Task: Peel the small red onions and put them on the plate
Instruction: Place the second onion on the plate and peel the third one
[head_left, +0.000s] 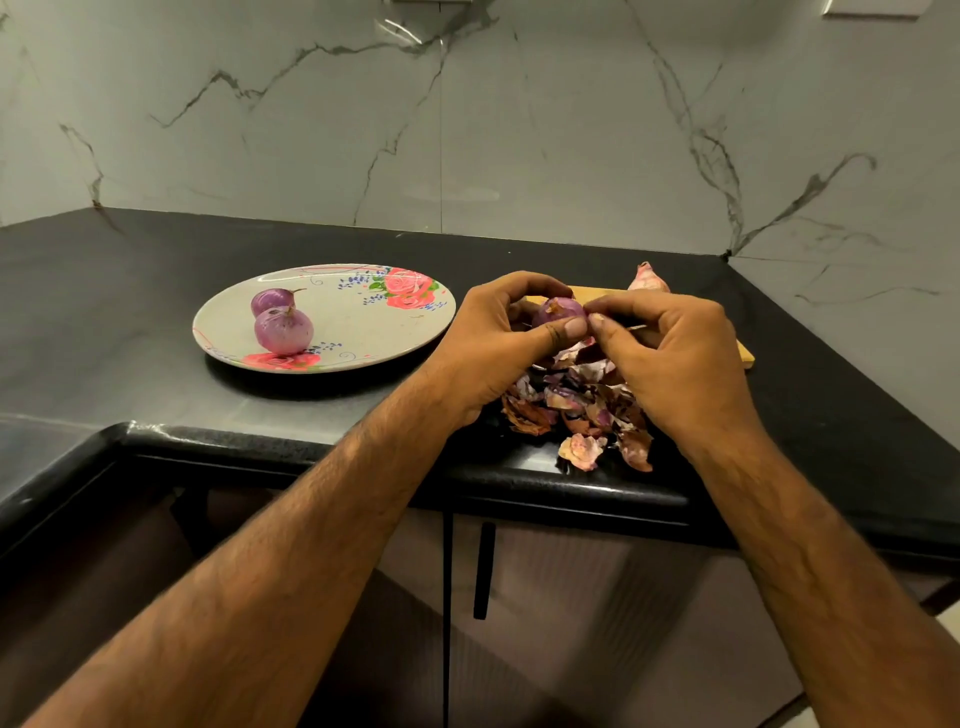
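Observation:
My left hand (498, 343) grips a small red onion (560, 310) above the peel heap, thumb across its front. My right hand (675, 358) pinches at the onion's right side with thumb and forefinger; whatever it has hold of there is too small to make out. Two peeled onions lie on the flowered plate (374, 332) at the left, one in front (283, 330) and one behind it (272, 300). An unpeeled onion (648, 280) lies at the back of the wooden board (745, 356).
A heap of dry onion skins (582, 410) spreads from the board to the black counter's front edge (519, 483). The counter steps down at the left. Marble walls close the back and right. Cabinet doors with a black handle (484, 571) are below.

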